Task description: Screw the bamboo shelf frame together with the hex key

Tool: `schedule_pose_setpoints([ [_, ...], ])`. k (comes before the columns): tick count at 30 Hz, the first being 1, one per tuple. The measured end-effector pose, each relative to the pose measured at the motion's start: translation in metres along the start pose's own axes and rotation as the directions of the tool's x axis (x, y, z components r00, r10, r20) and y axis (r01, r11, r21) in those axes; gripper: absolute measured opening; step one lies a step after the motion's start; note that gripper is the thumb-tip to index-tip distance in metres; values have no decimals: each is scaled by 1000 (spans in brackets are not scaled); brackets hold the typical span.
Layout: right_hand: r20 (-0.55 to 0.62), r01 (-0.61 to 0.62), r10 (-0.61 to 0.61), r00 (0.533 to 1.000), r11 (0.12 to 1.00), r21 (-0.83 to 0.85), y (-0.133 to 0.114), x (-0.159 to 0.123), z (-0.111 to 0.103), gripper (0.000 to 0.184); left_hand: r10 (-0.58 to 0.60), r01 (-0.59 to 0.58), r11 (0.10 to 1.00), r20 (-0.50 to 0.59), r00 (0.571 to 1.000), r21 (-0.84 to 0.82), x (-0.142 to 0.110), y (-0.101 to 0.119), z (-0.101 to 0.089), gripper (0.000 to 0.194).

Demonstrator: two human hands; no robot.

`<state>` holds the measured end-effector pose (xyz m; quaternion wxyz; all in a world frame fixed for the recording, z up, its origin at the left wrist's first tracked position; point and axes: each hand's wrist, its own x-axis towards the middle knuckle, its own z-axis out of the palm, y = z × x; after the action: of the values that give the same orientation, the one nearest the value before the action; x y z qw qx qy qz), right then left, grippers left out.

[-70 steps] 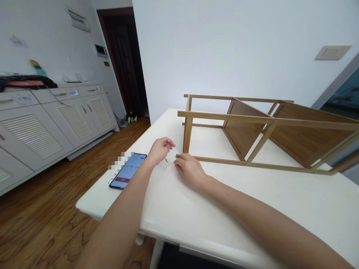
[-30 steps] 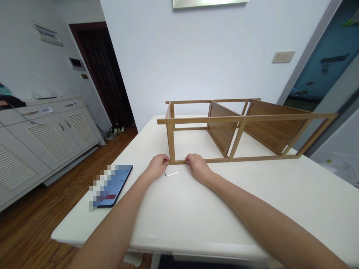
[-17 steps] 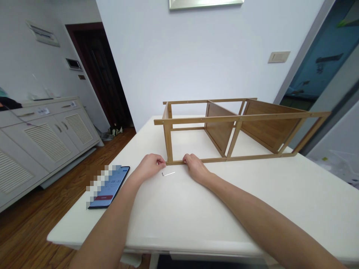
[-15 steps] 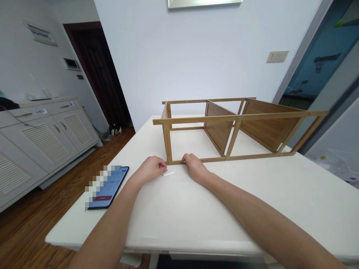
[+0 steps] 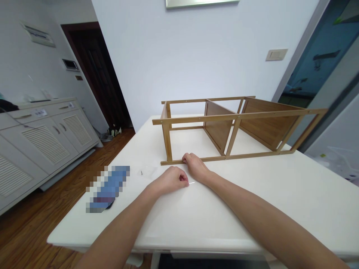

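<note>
Left hand point(image 5: 173, 179) is closed, with a thin metal rod point(image 5: 192, 183) pinched between thumb and fingers; only a short, straight, silvery length of it is seen, pointed toward the right wrist. Just behind, the near lower rail point(image 5: 210, 159) of a wooden frame point(image 5: 193, 120) is gripped by the curled fingers of the right hand point(image 5: 196, 164). Both forearms are stretched forward over the table point(image 5: 224, 220), and both hands are held low and close together. The frame is laid on its side along the far part of the table, near the wall point(image 5: 185, 52). It is built of slim, straight brown rails joined by crossbars, with two flat, grained panels point(image 5: 220, 132) set across it. A small screw point(image 5: 141, 173) is seen beside a clear plastic bag point(image 5: 151, 172); nearer, a phone point(image 5: 110, 186), blurred into blocks, is laid on the smooth white tabletop
</note>
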<state>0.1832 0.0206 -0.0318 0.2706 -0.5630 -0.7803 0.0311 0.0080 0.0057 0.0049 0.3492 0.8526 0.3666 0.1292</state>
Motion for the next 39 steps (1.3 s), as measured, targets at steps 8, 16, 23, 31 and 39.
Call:
schedule_pose_setpoints([
  [8,-17,21,-21,1000,1000,9,-1,0,-2,21,-154,61,982,-576,803,-177,8,-50,-47,18],
  [16,-112,120,-116,987,992,27,5,-2,5,30,-365,-4,766,-440,820,-643,38,-74,-39,45],
  [23,-269,242,-235,934,970,-6,7,1,1,31,-534,145,374,-85,841,-916,49,-59,-56,17],
  [31,-359,291,-293,886,955,-61,7,13,-18,24,-436,194,17,167,885,-981,55,-44,-61,17],
  [39,-489,186,-198,850,980,-74,1,23,-45,22,-360,1,-221,83,929,-975,55,-20,-57,20],
])
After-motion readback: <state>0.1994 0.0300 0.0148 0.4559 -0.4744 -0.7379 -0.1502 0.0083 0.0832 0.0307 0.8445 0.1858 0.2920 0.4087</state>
